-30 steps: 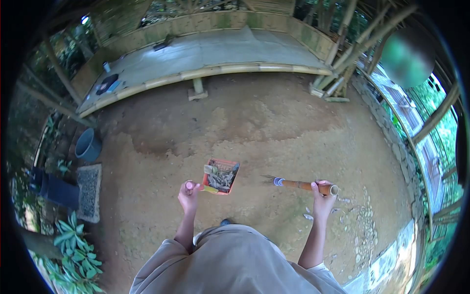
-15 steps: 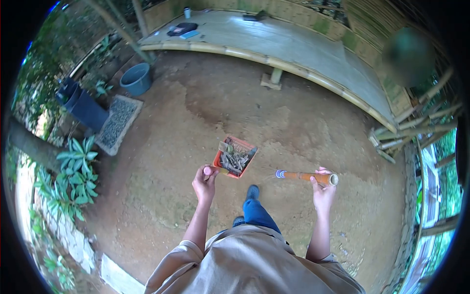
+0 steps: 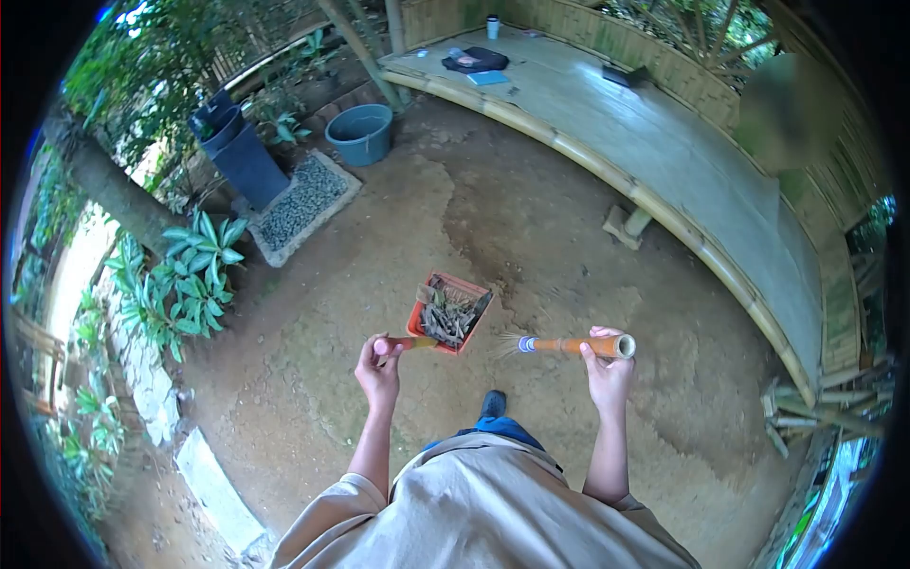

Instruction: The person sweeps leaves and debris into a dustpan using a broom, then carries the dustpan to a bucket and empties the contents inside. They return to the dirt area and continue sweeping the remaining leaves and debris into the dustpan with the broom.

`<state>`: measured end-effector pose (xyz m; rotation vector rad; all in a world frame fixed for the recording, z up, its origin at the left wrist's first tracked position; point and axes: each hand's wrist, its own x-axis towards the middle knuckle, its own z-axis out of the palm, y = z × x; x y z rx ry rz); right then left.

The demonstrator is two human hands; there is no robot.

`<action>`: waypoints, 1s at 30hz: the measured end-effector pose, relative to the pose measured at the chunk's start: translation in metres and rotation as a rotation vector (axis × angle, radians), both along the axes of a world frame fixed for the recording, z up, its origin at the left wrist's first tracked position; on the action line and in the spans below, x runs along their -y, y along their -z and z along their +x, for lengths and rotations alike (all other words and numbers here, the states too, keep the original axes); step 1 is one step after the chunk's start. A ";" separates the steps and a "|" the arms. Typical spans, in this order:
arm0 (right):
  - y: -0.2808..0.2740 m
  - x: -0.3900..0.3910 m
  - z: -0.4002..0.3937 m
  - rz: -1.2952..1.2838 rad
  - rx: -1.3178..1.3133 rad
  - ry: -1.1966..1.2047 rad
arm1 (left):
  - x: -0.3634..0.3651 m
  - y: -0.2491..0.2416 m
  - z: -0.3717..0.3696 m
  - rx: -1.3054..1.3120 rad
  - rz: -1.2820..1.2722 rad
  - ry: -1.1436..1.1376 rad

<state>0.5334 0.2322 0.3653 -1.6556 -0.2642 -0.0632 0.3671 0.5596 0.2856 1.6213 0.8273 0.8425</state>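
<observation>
My left hand (image 3: 378, 372) is closed round the handle of an orange dustpan (image 3: 414, 319), which is held out ahead of me. Dry leaves (image 3: 449, 316) and bits of debris fill the pan. In my right hand (image 3: 608, 371) is a broom (image 3: 564, 345) with a bamboo handle, its hollow end pointing right. The broom lies nearly level, and its thin bristles point left toward the dustpan without touching it. A blue-and-white binding wraps the handle near the bristles.
Packed earth (image 3: 379, 256) spreads around my feet. A bamboo-edged platform (image 3: 664, 171) curves across the back right. A blue-grey tub (image 3: 360, 137), a gravel bed (image 3: 299, 204), a dark bin (image 3: 242, 161) and leafy plants (image 3: 194, 284) stand to the left.
My view has turned left, and the surroundings have shifted right in it. I have stepped forward. Both hands still grip the dustpan and the broom.
</observation>
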 end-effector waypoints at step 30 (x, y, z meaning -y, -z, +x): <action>-0.053 -0.499 0.273 -0.181 0.203 -0.332 | -0.402 0.010 0.168 0.003 -0.029 -0.368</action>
